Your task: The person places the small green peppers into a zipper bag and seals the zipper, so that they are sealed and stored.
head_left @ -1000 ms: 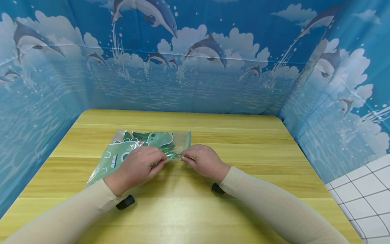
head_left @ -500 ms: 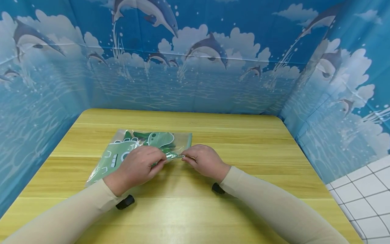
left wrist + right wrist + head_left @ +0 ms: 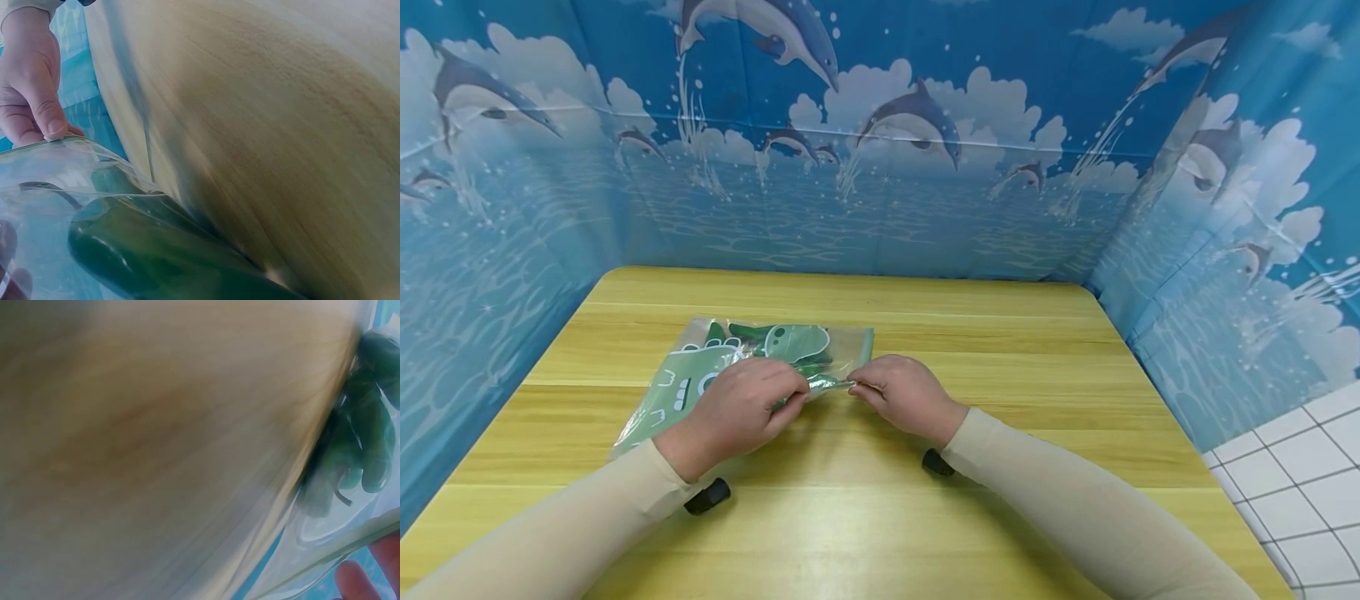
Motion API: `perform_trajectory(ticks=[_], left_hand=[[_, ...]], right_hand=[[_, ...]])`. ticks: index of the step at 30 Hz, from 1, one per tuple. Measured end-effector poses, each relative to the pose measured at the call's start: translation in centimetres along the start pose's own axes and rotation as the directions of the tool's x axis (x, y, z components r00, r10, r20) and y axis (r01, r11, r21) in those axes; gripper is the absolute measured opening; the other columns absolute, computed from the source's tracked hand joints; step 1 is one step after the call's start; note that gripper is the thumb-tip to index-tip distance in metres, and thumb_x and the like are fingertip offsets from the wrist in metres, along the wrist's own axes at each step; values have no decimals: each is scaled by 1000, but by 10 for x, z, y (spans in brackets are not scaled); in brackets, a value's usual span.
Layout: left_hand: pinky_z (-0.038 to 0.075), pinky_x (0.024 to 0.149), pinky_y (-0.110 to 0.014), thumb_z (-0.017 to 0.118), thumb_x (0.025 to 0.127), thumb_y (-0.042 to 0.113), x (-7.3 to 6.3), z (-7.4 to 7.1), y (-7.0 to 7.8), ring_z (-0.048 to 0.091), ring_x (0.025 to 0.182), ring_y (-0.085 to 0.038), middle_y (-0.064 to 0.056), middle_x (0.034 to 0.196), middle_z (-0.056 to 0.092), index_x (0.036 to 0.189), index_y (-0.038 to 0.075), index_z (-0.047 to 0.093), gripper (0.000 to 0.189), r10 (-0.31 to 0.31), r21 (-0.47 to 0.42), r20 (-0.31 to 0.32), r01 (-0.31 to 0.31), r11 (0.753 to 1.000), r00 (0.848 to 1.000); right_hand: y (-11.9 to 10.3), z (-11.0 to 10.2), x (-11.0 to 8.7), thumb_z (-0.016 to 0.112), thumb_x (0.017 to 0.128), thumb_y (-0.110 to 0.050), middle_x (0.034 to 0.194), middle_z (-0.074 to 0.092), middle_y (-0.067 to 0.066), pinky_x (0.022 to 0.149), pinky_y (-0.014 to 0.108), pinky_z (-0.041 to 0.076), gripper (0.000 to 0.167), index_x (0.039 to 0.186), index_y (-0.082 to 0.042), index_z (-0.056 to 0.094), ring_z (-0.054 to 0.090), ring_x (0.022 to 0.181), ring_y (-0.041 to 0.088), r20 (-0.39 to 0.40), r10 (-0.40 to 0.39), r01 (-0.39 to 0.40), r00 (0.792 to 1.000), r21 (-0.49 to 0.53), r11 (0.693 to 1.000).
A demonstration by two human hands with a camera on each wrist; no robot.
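A clear plastic bag (image 3: 670, 392) with a green cartoon print lies on the left half of the table. Several smooth dark green things (image 3: 137, 244) are inside it; in the right wrist view, green pieces (image 3: 375, 437) show, with a thin curved stem-like bit among them. My left hand (image 3: 737, 412) pinches the bag's near edge between thumb and curled fingers and covers part of the print. Just to its right, my right hand (image 3: 902, 400) pinches the near corner at the bag's right end, the edge stretched between both hands. Fingertips (image 3: 356, 581) show beside that edge in the right wrist view.
The yellow wood-grain table (image 3: 1037, 367) has rounded far corners. A blue dolphin-print curtain (image 3: 880, 208) hangs behind it and along both sides. White tiles (image 3: 1300, 475) show at the lower right. A black wrist device (image 3: 707, 497) sits under the left cuff, another (image 3: 936, 462) under the right.
The right hand and the bag's right end have shifted very slightly to the right. The left hand stays in place, and both keep their pinch on the bag.
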State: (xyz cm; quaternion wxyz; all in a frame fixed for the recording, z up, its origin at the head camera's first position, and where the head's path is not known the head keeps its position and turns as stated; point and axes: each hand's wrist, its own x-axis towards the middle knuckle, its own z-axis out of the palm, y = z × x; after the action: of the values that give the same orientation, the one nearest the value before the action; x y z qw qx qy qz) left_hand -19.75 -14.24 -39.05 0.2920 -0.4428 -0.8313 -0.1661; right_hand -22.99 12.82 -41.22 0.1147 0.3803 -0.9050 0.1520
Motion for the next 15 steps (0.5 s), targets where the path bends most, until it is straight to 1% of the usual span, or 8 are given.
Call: perform_trajectory(ticks=[10, 15], left_hand=[[57, 68, -34, 81, 87, 12, 0, -1, -1, 64, 75, -11, 6, 85, 69, 92, 16, 70, 13, 8, -1, -8, -8, 1000, 1000], [57, 69, -34, 81, 87, 13, 0, -1, -1, 64, 75, -11, 7, 85, 69, 91, 17, 70, 13, 9, -1, -12, -9, 1000, 1000]], right_hand=[[2, 1, 0, 71, 101, -27, 105, 80, -6, 91, 34, 61, 17, 112, -18, 81, 75, 100, 12, 7, 20, -20, 1000, 30, 999], [0, 0, -1, 70, 102, -27, 105, 80, -6, 91, 35, 61, 17, 111, -18, 81, 75, 100, 13, 6, 27, -27, 1000, 42, 999]])
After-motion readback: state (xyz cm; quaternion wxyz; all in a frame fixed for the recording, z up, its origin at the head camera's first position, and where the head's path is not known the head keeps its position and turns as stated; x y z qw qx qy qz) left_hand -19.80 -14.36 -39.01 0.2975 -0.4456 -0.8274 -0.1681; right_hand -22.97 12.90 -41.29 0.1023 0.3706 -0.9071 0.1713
